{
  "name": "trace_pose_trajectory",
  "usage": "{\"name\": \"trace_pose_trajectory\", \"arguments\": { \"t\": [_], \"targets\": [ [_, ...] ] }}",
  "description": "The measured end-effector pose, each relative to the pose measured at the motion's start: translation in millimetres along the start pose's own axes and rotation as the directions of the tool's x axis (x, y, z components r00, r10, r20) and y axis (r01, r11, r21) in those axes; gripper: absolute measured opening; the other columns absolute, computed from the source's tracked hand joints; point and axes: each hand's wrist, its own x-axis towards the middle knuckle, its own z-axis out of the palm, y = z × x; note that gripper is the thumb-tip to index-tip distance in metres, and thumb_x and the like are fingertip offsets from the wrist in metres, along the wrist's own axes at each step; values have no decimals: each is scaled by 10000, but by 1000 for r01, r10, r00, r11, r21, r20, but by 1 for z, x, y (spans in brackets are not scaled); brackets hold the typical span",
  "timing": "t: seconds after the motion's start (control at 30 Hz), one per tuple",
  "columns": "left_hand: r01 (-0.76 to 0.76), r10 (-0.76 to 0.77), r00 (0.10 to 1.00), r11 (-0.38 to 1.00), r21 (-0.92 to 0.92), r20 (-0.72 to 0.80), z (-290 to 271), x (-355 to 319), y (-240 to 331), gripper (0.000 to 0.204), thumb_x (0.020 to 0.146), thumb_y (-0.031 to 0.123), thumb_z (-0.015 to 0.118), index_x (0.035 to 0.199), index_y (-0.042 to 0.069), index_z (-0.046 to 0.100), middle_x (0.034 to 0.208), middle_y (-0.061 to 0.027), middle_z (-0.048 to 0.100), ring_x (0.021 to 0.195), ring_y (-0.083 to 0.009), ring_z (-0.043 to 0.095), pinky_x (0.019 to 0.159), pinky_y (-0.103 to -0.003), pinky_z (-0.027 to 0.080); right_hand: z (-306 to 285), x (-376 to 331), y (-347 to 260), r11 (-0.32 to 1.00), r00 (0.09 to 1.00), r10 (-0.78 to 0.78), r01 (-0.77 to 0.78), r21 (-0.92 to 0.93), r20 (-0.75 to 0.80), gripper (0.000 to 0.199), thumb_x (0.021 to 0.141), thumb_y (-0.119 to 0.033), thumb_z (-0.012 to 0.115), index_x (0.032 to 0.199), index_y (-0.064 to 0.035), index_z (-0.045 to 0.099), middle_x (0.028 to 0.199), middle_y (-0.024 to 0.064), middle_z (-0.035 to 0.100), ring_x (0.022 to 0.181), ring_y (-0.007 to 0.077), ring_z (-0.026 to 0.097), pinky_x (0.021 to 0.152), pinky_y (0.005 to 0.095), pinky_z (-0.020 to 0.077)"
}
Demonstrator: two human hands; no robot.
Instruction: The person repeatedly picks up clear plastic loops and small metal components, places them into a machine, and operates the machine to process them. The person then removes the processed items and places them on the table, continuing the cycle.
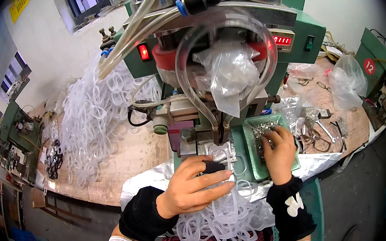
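Observation:
My left hand [194,188], a black cover on one finger, is closed around a clear plastic eyeglass frame [228,161] at the front of the green press, just below its metal head [220,134]. To the right, my right hand [279,155] reaches into a green tray [259,175] of small metal parts [264,131]. Its thumb and fingers are pinched together at the parts; whatever lies between them is too small to make out. More clear frames [219,222] are heaped on my lap, below my left hand.
A large pile of clear frames [99,118] covers the bench [135,176] at left. Clear hoses [137,22] and a plastic bag [230,74] hang before the press. Dark glasses frames [315,139], a wrench [327,131] and plastic bags [348,81] lie at right.

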Motion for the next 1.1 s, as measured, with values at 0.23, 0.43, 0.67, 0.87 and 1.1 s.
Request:
{"name": "trace_pose_trajectory", "arguments": {
  "t": [0.23,0.43,0.67,0.87,1.1],
  "targets": [
    [198,-198,980,980,-30,19,-9,-22,26,343,761,104,785,1096,68,722,1251,-122,669,1098,-353,642,1010,-494,491,38,20,-1,968,988,-57,91,-236,146,81,721,-64,672,797,-49,649,907,106,595,948,329,586,698,446,493],
    [577,-402,815,629,522,-416,-70,-101,-40,221,824,117,696,1037,68,727,1048,-122,688,973,-334,631,854,-431,506,-14,-8,0,976,981,193,-192,102,4,114,856,-14,653,959,-7,701,912,165,695,861,360,660,766,413,519],
    [666,-909,303,-11,745,-285,-80,-140,-206,405,870,423,708,888,19,711,913,-207,697,851,-394,667,769,-467,529,-8,5,-17,897,955,293,-289,333,40,116,832,-36,710,941,3,719,909,152,711,839,299,677,771,364,516],
    [768,-842,446,186,613,-304,-50,-202,-248,482,841,501,713,833,20,695,875,-214,671,845,-411,621,738,-488,503,-19,-24,-2,925,961,275,-271,267,23,122,831,-22,700,949,8,711,902,144,702,871,301,665,817,363,501],
    [662,-864,502,405,630,29,-72,-178,-120,360,879,369,710,1006,32,698,962,-205,673,931,-400,611,788,-464,497,-63,-60,2,863,910,414,-387,324,-14,124,842,33,666,964,36,684,913,82,676,888,189,632,814,301,481]
  ]
}}
